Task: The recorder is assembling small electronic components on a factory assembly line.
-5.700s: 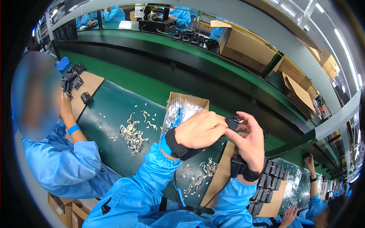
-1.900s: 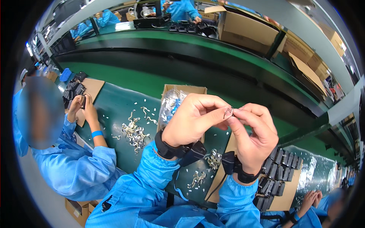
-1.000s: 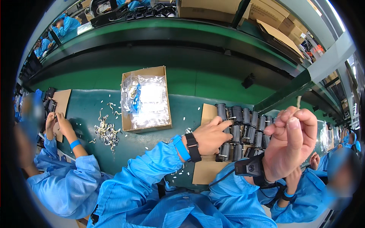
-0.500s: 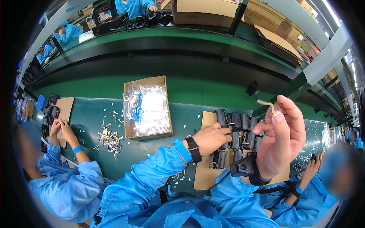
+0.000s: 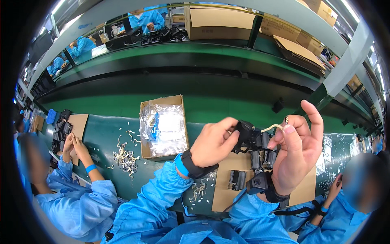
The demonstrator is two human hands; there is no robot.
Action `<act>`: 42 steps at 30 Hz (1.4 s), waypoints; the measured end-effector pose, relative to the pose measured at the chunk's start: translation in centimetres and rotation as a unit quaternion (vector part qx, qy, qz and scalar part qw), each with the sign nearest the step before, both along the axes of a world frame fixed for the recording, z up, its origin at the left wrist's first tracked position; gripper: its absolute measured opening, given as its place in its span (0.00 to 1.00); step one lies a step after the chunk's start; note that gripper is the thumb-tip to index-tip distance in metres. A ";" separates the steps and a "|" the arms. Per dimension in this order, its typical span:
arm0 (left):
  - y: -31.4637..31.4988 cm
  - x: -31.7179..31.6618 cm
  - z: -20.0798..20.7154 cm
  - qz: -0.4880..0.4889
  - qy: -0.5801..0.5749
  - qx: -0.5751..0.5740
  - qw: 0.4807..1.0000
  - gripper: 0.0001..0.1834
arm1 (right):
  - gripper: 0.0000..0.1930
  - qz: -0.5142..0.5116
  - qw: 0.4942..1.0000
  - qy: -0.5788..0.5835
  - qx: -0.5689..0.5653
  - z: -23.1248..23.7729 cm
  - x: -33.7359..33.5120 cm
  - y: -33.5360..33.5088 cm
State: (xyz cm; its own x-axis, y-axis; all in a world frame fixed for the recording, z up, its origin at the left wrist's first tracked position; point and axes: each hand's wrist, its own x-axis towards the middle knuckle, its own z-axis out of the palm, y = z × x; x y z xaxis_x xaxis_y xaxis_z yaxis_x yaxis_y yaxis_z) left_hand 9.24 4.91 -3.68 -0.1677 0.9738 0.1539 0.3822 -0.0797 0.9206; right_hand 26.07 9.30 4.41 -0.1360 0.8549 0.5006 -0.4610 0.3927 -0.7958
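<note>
My left hand (image 5: pixel 213 144) grips a black plastic housing (image 5: pixel 245 134) between thumb and fingers, raised over the cardboard sheet (image 5: pixel 221 191). Close to its right, my right hand (image 5: pixel 298 150) pinches a short cream-coloured cable (image 5: pixel 271 127) between thumb and index finger. The cable's free end curves toward the housing, and a small dark strip shows at the fingertips. Under and between my hands stand rows of black housings (image 5: pixel 258 160), partly hidden. One separate black housing (image 5: pixel 237 180) lies nearer to me on the cardboard.
An open cardboard box (image 5: pixel 164 156) with bagged white parts stands left of my hands. Beside it lies a heap of short cables (image 5: pixel 126 159), with small white bits around. Co-workers sit at both sides, one person's hands (image 5: pixel 77 148) at the left. A grey post (image 5: pixel 341 73) rises at the right.
My left hand has picked up a black housing from the rows and lifted it leftward. My right hand, with the cable, has come slightly lower. The whole view has shifted a little.
</note>
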 end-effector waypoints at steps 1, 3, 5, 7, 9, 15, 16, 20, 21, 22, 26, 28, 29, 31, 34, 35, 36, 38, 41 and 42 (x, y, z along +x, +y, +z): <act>0.4 -0.2 -1.5 0.000 -0.093 0.106 0.990 0.18 | 0.27 0.011 1.000 -0.009 -0.006 0.0 -0.1 0.0; -0.2 -0.7 -0.9 0.012 -0.149 0.119 0.982 0.23 | 0.26 0.038 0.999 -0.031 -0.006 -0.4 -0.4 0.3; -1.1 -0.9 1.5 0.007 -0.252 0.082 0.964 0.35 | 0.26 0.046 0.997 -0.064 -0.010 -0.6 -0.7 0.5; -1.8 -2.1 2.5 -0.010 -0.295 0.051 0.954 0.36 | 0.26 0.066 0.993 -0.097 -0.014 -0.8 -1.0 0.7; -2.0 -2.6 3.1 -0.042 -0.333 0.016 0.942 0.39 | 0.26 0.080 0.992 -0.090 -0.035 -0.7 -1.8 0.6; -2.4 -2.1 3.2 -0.137 -0.392 0.105 0.903 0.49 | 0.25 0.096 0.993 -0.035 -0.055 -0.9 -3.1 0.7; -2.5 -2.0 3.2 -0.134 -0.392 0.115 0.903 0.51 | 0.24 0.106 0.992 -0.019 -0.059 -0.9 -2.9 0.7; -3.0 -3.4 3.4 -0.147 -0.330 0.098 0.927 0.54 | 0.24 0.124 0.991 -0.020 -0.047 -1.3 -1.3 1.4; -3.4 -3.6 3.9 -0.127 -0.320 0.085 0.935 0.56 | 0.24 0.129 0.989 -0.058 -0.033 -1.3 -0.8 1.4; -3.8 -3.8 4.3 -0.106 -0.309 0.072 0.942 0.57 | 0.24 0.134 0.986 -0.096 -0.019 -1.2 -0.4 1.4; -4.8 -4.6 4.8 -0.122 -0.261 0.045 0.957 0.59 | 0.25 0.125 0.983 -0.129 -0.027 -0.8 -0.5 0.8; -5.0 -4.5 4.9 -0.125 -0.254 0.049 0.958 0.59 | 0.25 0.125 0.981 -0.145 -0.029 -0.6 -0.8 0.6; -5.0 -4.5 4.8 -0.129 -0.246 0.054 0.959 0.60 | 0.24 0.124 0.979 -0.160 -0.029 -0.6 -0.9 0.5; -5.2 -4.4 4.9 -0.129 -0.232 0.058 0.962 0.60 | 0.24 0.121 0.979 -0.165 -0.025 -0.7 -1.1 0.3; -5.4 -4.4 5.1 -0.126 -0.195 0.055 0.971 0.59 | 0.24 0.107 0.979 -0.173 -0.020 -0.4 -1.3 -0.1; -5.4 -4.3 5.2 -0.121 -0.171 0.049 0.977 0.59 | 0.24 0.098 0.979 -0.176 -0.019 -0.3 -1.3 -0.3; -5.5 -4.3 5.3 -0.121 -0.171 0.049 0.977 0.59 | 0.24 0.098 0.979 -0.176 -0.018 -0.2 -1.4 -0.4; -5.6 -4.3 5.6 -0.108 -0.141 0.044 0.983 0.59 | 0.23 0.074 0.980 -0.184 -0.011 -0.1 -1.4 -0.5; -5.8 -4.3 5.7 -0.098 -0.136 0.035 0.985 0.59 | 0.23 0.065 0.980 -0.186 -0.003 -0.4 -1.9 -0.6; -5.7 -4.2 5.5 -0.099 -0.137 0.036 0.985 0.59 | 0.23 0.064 0.981 -0.186 -0.002 -0.4 -2.0 -0.6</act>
